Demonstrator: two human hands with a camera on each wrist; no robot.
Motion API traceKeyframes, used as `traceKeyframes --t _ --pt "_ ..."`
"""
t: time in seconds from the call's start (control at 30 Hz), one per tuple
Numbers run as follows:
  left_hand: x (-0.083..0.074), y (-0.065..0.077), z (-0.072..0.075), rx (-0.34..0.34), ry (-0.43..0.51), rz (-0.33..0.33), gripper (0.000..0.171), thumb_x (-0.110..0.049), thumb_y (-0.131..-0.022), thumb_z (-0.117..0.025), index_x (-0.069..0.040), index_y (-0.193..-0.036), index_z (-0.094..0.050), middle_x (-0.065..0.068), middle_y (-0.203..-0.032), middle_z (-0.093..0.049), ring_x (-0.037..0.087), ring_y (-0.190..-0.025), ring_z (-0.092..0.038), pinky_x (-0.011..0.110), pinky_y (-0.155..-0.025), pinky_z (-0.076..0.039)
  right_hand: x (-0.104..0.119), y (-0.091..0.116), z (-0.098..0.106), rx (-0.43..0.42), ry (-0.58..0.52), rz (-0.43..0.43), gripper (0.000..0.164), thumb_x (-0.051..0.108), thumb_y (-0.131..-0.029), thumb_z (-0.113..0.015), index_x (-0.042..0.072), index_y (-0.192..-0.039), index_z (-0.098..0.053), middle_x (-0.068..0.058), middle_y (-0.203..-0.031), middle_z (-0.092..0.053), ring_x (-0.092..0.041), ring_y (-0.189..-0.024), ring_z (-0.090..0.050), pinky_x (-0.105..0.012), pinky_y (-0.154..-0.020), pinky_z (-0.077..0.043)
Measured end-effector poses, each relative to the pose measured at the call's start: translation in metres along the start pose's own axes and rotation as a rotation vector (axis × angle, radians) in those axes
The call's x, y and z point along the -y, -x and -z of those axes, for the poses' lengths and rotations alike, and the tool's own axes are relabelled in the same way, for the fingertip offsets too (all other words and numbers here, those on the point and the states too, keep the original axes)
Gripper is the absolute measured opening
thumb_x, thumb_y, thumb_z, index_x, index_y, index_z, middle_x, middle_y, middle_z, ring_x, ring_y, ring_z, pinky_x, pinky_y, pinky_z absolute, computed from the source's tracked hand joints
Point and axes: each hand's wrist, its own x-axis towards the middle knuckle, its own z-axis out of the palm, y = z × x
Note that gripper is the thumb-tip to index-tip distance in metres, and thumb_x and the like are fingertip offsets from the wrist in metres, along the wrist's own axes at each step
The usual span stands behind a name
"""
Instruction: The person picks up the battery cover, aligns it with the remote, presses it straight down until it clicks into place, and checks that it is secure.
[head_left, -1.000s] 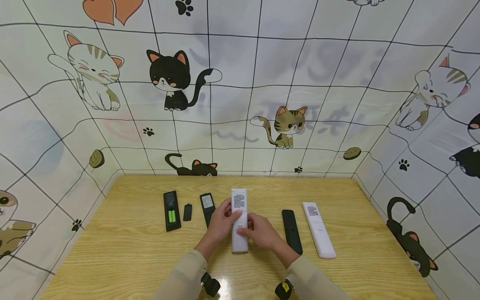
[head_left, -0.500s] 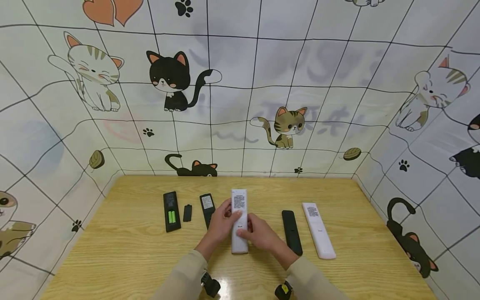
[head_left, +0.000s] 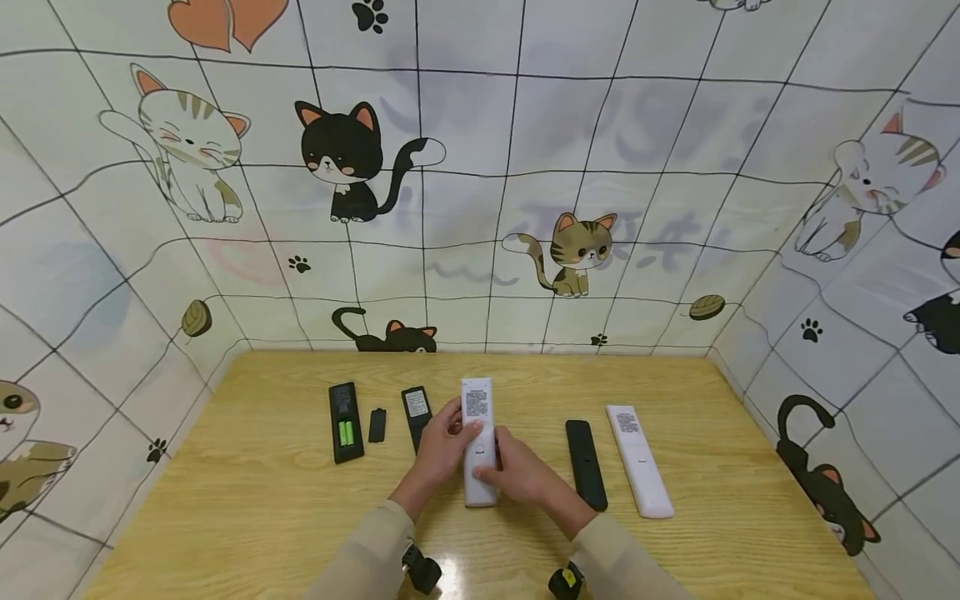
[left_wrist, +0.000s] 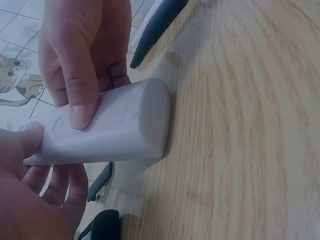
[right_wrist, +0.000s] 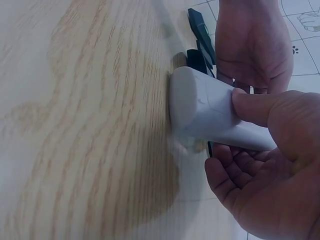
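Observation:
A white remote control lies back side up at the middle of the table, its printed label toward the far end. My left hand grips it from the left, thumb on its back and fingers along its side. From the right, my right hand holds the lower half, with the thumb pressed on the battery cover area. In the left wrist view, that right thumb lies flat on the cover near the remote's rounded near end. The right wrist view shows the right fingers curled under the white remote's side.
Left on the wooden table lie a black remote with green batteries exposed, a small black battery cover and another black remote, partly hidden by the left hand. A black remote and a second white remote lie right.
My right thumb has slid slightly down the white remote toward its near end. The left hand keeps its grip, and the other remotes have stayed put.

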Motion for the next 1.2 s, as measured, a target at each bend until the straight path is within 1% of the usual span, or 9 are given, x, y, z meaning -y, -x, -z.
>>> traceKeyframes --t 0.13,0.3,0.47,0.63,0.8,0.93,1.03,1.2 --pt "0.001 -0.001 0.001 -0.011 -0.01 0.003 0.049 -0.025 -0.095 -0.063 -0.017 -0.142 -0.049 0.01 -0.126 -0.067 0.019 -0.099 -0.063 0.029 -0.081 -0.05 0.002 -0.001 0.0 0.005 0.006 0.014 0.06 0.013 -0.096 -0.062 -0.005 -0.143 -0.03 -0.019 -0.126 -0.056 -0.024 -0.109 -0.06 -0.039 -0.086 -0.053" --pt "0.0 -0.001 0.002 -0.003 -0.01 0.001 0.048 -0.024 -0.096 -0.063 -0.017 -0.142 -0.05 0.011 -0.127 -0.066 0.019 -0.099 -0.063 0.029 -0.08 -0.051 0.003 0.0 0.0 -0.001 0.011 0.007 0.061 0.014 -0.096 -0.062 -0.005 -0.144 -0.03 -0.019 -0.128 -0.056 -0.024 -0.109 -0.06 -0.04 -0.086 -0.053" --pt "0.0 -0.001 0.001 0.001 -0.017 0.011 0.047 -0.025 -0.096 -0.063 -0.02 -0.141 -0.05 0.007 -0.127 -0.066 0.017 -0.097 -0.062 0.028 -0.079 -0.051 0.001 0.0 0.0 -0.013 0.011 -0.013 0.056 0.017 -0.095 -0.063 -0.004 -0.14 -0.035 -0.015 -0.12 -0.059 -0.019 -0.099 -0.06 -0.034 -0.078 -0.052" --pt "-0.001 -0.001 -0.001 0.004 -0.039 0.002 0.048 -0.025 -0.096 -0.063 -0.019 -0.141 -0.05 0.007 -0.127 -0.066 0.016 -0.097 -0.063 0.028 -0.08 -0.051 -0.001 0.001 0.002 -0.031 0.007 -0.036 0.051 0.02 -0.094 -0.065 -0.001 -0.134 -0.041 -0.01 -0.11 -0.061 -0.015 -0.089 -0.059 -0.027 -0.07 -0.05" --pt "-0.003 -0.003 -0.004 0.021 -0.035 0.013 0.048 -0.027 -0.096 -0.063 -0.021 -0.141 -0.049 0.005 -0.126 -0.067 0.016 -0.098 -0.063 0.03 -0.081 -0.05 -0.003 0.003 0.006 -0.05 0.021 -0.035 0.05 0.023 -0.093 -0.067 0.001 -0.132 -0.045 -0.006 -0.102 -0.062 -0.013 -0.082 -0.057 -0.023 -0.064 -0.047" --pt "-0.005 -0.004 -0.005 0.033 -0.037 0.03 0.046 -0.028 -0.096 -0.062 -0.022 -0.14 -0.05 0.004 -0.12 -0.069 0.016 -0.097 -0.061 0.031 -0.082 -0.049 -0.005 0.004 0.01 -0.047 0.035 -0.042 0.051 0.027 -0.092 -0.068 0.003 -0.132 -0.047 -0.004 -0.096 -0.059 -0.013 -0.079 -0.053 -0.022 -0.061 -0.043" --pt "-0.007 -0.004 -0.006 0.042 -0.02 0.039 0.045 -0.028 -0.096 -0.062 -0.021 -0.139 -0.05 0.005 -0.117 -0.07 0.015 -0.096 -0.061 0.03 -0.081 -0.05 -0.006 0.006 0.013 -0.035 0.044 -0.04 0.047 0.029 -0.093 -0.066 0.004 -0.129 -0.049 -0.004 -0.095 -0.059 -0.013 -0.079 -0.053 -0.022 -0.061 -0.043" --pt "-0.009 -0.003 -0.007 0.052 0.013 0.051 0.044 -0.025 -0.098 -0.06 -0.017 -0.139 -0.05 0.007 -0.118 -0.07 0.015 -0.092 -0.062 0.029 -0.075 -0.051 -0.005 0.009 0.021 -0.01 0.08 0.003 0.043 0.029 -0.097 -0.061 0.004 -0.131 -0.05 -0.005 -0.1 -0.062 -0.014 -0.083 -0.055 -0.025 -0.066 -0.046"
